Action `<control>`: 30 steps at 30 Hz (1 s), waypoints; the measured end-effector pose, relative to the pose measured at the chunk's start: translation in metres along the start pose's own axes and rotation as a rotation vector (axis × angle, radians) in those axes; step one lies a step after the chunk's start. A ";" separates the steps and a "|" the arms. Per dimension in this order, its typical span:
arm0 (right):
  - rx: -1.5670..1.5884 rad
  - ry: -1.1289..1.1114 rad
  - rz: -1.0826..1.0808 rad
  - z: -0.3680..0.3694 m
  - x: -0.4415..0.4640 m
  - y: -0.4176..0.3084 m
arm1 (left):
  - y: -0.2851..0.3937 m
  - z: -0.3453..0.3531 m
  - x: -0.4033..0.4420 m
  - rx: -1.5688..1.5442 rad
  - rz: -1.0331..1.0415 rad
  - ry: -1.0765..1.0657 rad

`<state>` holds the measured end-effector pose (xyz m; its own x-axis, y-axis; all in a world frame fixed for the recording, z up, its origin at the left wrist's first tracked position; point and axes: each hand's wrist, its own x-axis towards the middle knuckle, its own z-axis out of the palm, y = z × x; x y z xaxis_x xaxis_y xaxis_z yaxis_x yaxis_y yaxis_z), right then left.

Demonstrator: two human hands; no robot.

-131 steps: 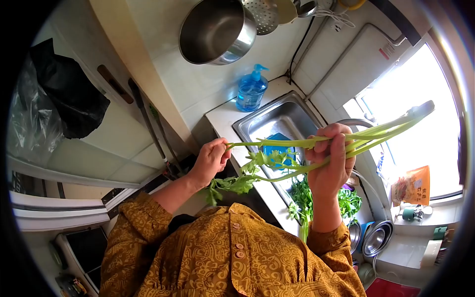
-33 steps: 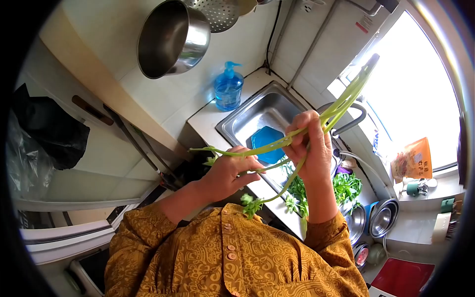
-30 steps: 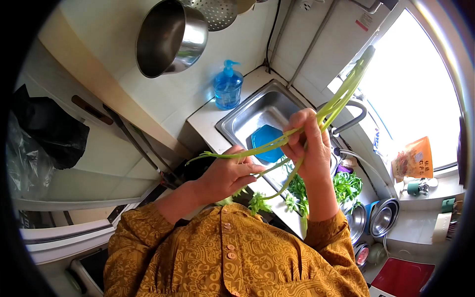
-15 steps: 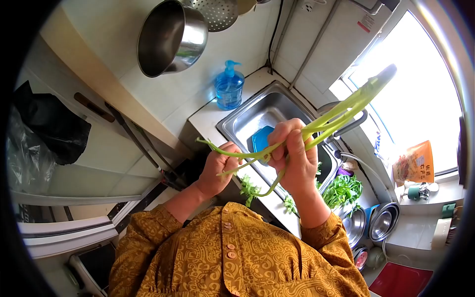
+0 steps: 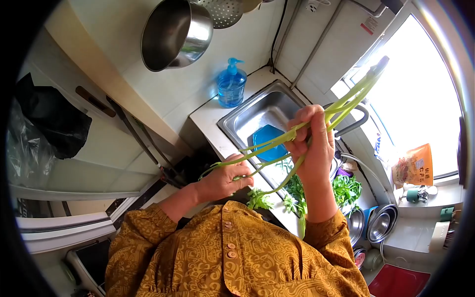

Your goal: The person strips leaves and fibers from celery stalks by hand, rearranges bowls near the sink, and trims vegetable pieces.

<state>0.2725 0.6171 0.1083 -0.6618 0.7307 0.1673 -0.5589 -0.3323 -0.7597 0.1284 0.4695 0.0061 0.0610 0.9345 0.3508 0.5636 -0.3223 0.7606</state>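
Note:
A bunch of long pale-green celery stalks (image 5: pixel 352 99) slants across the front of the sink. My right hand (image 5: pixel 316 141) is closed around its middle, with the thick end pointing up toward the window. Lower down, my left hand (image 5: pixel 225 179) pinches the thin ends of some stalks, and one thin stalk hangs loose between the hands. Leafy celery tops (image 5: pixel 260 199) lie on the counter edge beneath, and more green leaves (image 5: pixel 346 190) are heaped right of my right forearm.
Behind the hands is a steel sink (image 5: pixel 232 121) with a blue basin (image 5: pixel 269 141) in it. A blue pump bottle (image 5: pixel 231 84) stands at its left corner. Metal bowls (image 5: pixel 381 222) and an orange packet (image 5: pixel 414 166) are on the right. A steel pot (image 5: pixel 198 37) hangs above.
My right hand has moved right and slightly down, farther from my left hand. My left hand has dropped and turned along the stalks. More leaves show on the counter.

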 end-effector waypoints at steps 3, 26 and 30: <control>-0.008 -0.027 -0.065 -0.009 0.004 -0.009 | -0.013 -0.005 -0.017 -0.272 -0.213 -0.096; 0.011 0.116 -0.482 -0.035 0.010 -0.076 | -0.094 -0.014 -0.102 -0.956 -0.973 0.953; -0.004 0.103 -0.445 -0.031 0.010 -0.065 | -0.145 -0.035 -0.112 -0.287 -0.996 0.470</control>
<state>0.3174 0.6644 0.1399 -0.3043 0.8575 0.4149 -0.7755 0.0300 -0.6306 0.0108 0.4064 -0.1244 -0.6576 0.6645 -0.3549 -0.0241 0.4522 0.8916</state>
